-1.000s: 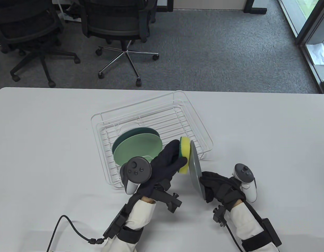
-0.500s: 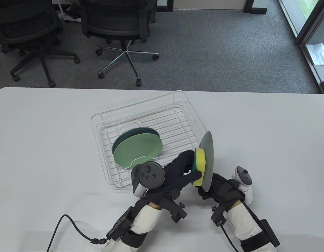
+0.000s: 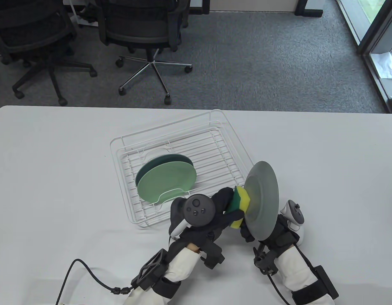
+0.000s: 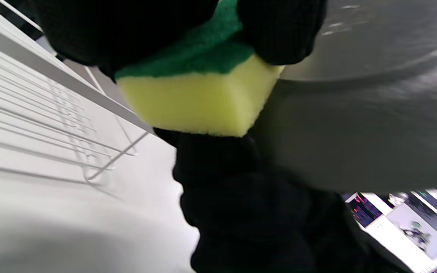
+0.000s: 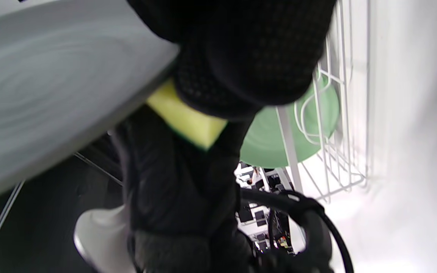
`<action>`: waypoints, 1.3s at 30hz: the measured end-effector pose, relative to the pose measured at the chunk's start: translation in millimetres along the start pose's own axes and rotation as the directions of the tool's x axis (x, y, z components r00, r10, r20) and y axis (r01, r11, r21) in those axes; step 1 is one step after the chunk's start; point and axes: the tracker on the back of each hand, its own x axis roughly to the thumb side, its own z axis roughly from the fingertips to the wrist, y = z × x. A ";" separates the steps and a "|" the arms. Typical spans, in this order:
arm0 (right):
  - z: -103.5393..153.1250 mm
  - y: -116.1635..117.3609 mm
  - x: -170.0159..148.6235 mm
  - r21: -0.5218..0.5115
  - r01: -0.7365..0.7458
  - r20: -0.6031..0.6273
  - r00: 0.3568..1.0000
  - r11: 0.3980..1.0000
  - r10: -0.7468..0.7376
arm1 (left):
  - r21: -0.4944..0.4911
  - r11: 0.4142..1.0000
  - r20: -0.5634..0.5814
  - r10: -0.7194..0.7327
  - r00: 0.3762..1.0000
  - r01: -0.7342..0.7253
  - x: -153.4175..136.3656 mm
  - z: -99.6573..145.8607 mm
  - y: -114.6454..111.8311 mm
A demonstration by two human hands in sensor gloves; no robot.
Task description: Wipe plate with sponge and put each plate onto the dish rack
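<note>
My right hand (image 3: 247, 234) grips the lower rim of a grey plate (image 3: 262, 200) and holds it nearly upright above the table, just right of the dish rack (image 3: 183, 149). A yellow and green sponge (image 3: 239, 205) is gripped in my left hand (image 3: 227, 205), its yellow side pressed against the plate's left face. In the left wrist view, the gloved fingers (image 4: 279, 30) curl over the sponge (image 4: 195, 98) beside the plate (image 4: 355, 113). The right wrist view shows the plate (image 5: 51, 83), the sponge (image 5: 184, 121) and my right fingers (image 5: 249, 49) over the plate's rim.
Two green plates (image 3: 165, 181) lean in the front left of the white wire rack, one seen again as a green plate (image 5: 279, 140) through the rack wires (image 5: 340, 113). A black cable (image 3: 84, 273) lies by the table's front edge. Office chairs (image 3: 145, 35) stand beyond the table.
The grey plate has swung from edge-on to a tilt that shows its back. Both hands, the plate and the sponge shifted right and a little nearer the front edge.
</note>
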 end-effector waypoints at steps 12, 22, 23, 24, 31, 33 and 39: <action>-3.0 4.2 0.8 0.040 -0.279 -0.082 0.956 0.960 0.281 | 0.139 0.967 -0.060 0.223 0.973 -0.213 -29.2 1.6 26.6; -0.2 -9.0 -1.0 -0.037 -0.390 -0.220 0.901 0.920 0.373 | 0.203 0.936 0.028 0.290 0.957 -0.289 -22.1 11.4 52.7; 0.1 -10.6 -0.6 -0.051 -0.390 -0.223 0.902 0.919 0.370 | 0.202 0.933 0.044 0.294 0.955 -0.297 -18.9 12.5 53.8; 0.5 -12.5 0.3 -0.066 -0.392 -0.225 0.902 0.917 0.370 | 0.200 0.932 0.059 0.297 0.953 -0.303 -15.3 13.7 54.7; 3.8 -32.7 15.1 -0.219 -0.310 -0.137 0.949 0.925 0.285 | 0.195 0.922 0.142 0.311 0.940 -0.334 3.6 22.0 62.0; 3.1 -39.5 29.0 -0.272 -0.298 -0.056 0.954 0.915 0.294 | 0.216 0.918 0.159 0.304 0.939 -0.333 6.7 26.0 68.0; 2.6 -29.9 81.5 -0.517 -0.472 -0.059 0.852 0.714 0.521 | 0.326 0.917 0.121 0.203 0.972 -0.232 3.6 38.2 90.7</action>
